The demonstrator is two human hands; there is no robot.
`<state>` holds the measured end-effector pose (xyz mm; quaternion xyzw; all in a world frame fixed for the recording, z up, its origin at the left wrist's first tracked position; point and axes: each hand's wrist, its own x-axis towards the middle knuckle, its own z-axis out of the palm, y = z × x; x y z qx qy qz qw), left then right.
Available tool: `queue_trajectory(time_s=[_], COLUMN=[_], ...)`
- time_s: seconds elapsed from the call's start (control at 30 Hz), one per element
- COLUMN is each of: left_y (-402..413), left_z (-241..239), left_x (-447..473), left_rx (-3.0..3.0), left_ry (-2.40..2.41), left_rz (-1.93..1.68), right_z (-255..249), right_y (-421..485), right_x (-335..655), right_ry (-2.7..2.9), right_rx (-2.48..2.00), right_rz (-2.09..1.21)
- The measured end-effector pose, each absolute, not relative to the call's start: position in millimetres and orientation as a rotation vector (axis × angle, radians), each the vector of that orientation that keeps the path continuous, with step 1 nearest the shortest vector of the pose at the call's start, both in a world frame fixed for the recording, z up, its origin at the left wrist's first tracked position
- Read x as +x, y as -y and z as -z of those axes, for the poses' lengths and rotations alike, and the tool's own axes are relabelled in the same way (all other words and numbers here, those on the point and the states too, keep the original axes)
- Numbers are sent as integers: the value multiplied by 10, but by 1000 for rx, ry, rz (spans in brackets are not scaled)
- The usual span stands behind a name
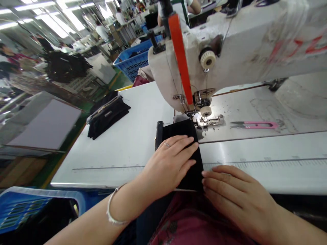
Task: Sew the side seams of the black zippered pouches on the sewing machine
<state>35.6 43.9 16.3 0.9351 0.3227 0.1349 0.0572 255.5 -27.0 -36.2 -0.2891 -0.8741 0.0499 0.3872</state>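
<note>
A flat black fabric piece (182,131) lies on the white table, its far edge at the needle and presser foot (191,115) of the sewing machine (230,58). Along its left side runs a dark strip (159,135), perhaps a zipper edge. My left hand (173,160) rests flat on the fabric, palm down with fingers stretched out. At the fabric's lower right edge, the fingertips of my right hand (235,194) touch the border, its fingers straight and lying together.
Pink thread snips (255,125) lie right of the needle. A stack of black zippered pouches (108,114) sits at the table's left. Blue baskets stand lower left (46,194) and behind the machine (133,59). A printed ruler (268,162) runs along the front edge. Other people work in the background.
</note>
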Motion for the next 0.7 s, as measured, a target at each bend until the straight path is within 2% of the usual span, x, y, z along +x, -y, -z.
queue_trajectory(time_s=[0.17, 0.43, 0.7], left_y=[-671, -730, -672], left_z=[51, 22, -67], left_x=[354, 374, 298], left_rx=[2888, 2911, 2909], left_ry=[-929, -914, -668], left_rz=[-261, -266, -465], right_z=[277, 188, 178], right_y=[222, 132, -91], right_x=[2504, 2511, 2512], right_ry=[2253, 2351, 2407], right_rx=[-777, -775, -753], right_rz=[-98, -68, -21])
